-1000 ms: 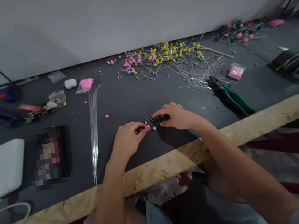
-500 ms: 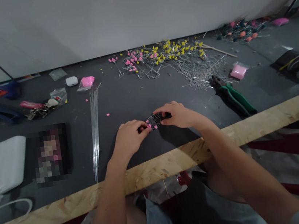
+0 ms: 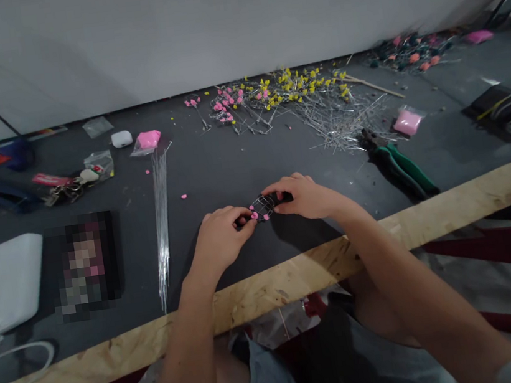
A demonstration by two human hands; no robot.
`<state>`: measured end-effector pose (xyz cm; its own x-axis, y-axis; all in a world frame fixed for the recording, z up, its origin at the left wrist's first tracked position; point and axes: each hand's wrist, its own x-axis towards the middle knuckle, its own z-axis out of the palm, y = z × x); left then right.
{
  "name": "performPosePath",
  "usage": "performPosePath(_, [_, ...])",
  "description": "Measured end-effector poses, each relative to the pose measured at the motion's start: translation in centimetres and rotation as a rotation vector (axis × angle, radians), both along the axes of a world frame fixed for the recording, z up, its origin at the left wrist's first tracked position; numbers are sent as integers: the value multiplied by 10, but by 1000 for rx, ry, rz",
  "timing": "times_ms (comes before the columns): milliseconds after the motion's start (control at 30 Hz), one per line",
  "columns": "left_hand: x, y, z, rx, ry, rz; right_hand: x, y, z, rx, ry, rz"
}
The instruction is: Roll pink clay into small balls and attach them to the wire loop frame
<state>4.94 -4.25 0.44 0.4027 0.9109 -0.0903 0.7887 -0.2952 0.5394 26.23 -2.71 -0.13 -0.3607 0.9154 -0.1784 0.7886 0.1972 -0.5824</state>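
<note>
Between my two hands, just above the dark tabletop, is a small oval wire frame (image 3: 264, 205) with pink clay bits on its left side. My left hand (image 3: 223, 230) pinches its left end with thumb and fingers, right at a pink bit. At the other end, my right hand (image 3: 300, 195) is closed on the frame's dark right part, which the fingers mostly hide. A loose pink bit (image 3: 184, 196) lies on the table left of my hands. Further left is a bundle of straight silvery wires (image 3: 163, 229).
Wire stems with yellow tips (image 3: 292, 89) and pink tips (image 3: 227, 101) are heaped along the wall. Green-handled pliers (image 3: 397, 163) lie to the right, near a packet of pink clay (image 3: 409, 121). A white power bank (image 3: 8, 283) is at far left. A wooden strip (image 3: 286, 281) edges the table.
Both hands stay almost still on the wire frame; my left hand shifts very slightly. The view has moved a touch. Nothing has been let go or picked up.
</note>
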Motion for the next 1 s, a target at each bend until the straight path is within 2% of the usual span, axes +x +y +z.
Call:
performPosePath(233, [1, -1, -1, 35, 36, 14, 1, 0, -1, 1, 6, 4])
performPosePath(700, [-1, 1, -3, 2, -35, 30, 0, 0, 0, 4, -17, -5])
performPosePath(1000, [1, 0, -3, 25, 15, 20, 0, 0, 1, 0, -10, -10])
